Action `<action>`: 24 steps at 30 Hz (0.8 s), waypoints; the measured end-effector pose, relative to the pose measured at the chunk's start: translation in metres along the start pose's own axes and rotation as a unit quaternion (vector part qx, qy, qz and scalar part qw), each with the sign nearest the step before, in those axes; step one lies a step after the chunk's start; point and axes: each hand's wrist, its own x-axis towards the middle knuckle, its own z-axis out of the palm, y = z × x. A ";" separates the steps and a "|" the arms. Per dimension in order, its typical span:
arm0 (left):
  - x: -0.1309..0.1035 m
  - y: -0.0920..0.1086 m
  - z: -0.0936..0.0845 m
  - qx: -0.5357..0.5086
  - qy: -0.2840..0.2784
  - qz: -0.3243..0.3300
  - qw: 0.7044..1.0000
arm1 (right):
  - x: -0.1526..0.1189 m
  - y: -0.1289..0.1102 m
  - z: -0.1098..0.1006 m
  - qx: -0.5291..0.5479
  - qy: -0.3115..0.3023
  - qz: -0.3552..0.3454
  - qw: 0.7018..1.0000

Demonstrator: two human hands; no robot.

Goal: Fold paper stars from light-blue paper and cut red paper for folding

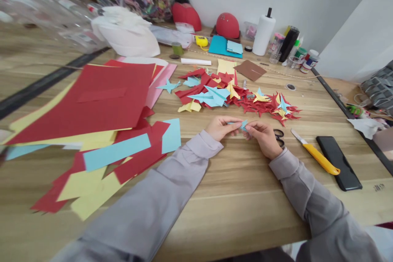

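Observation:
Between my two hands is a small folded piece of light blue paper (243, 125). My left hand (221, 128) pinches its left side, thumb on top. My right hand (260, 134) has thumb and fingers closed on its right end. Part of the paper is hidden by my fingers. Just beyond my hands lies a heap of folded red, yellow and blue paper shapes, with a large light blue folded piece (211, 96) on top. Black-handled scissors (279, 136) rest partly behind my right wrist.
On the left, red sheets (92, 106) and cut strips, including a light blue strip (116, 152), overlap. To the right lie a yellow utility knife (321, 159) and a black phone (339, 163). Bottles, a white roll (264, 35) and a yellow tape measure (202, 41) stand along the back.

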 end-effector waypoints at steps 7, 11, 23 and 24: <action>0.000 0.000 0.002 0.011 0.007 0.030 0.999 | 0.000 -0.001 0.002 -0.008 -0.004 0.003 1.000; 0.000 -0.002 0.002 0.015 0.007 0.027 0.999 | 0.000 0.003 0.004 -0.023 0.006 -0.003 1.000; 0.001 -0.002 0.003 0.040 0.031 0.025 0.998 | 0.001 0.006 0.003 -0.052 -0.004 -0.027 0.998; 0.001 -0.002 0.004 0.037 0.033 0.025 0.998 | 0.001 0.007 0.003 -0.049 -0.003 -0.025 0.998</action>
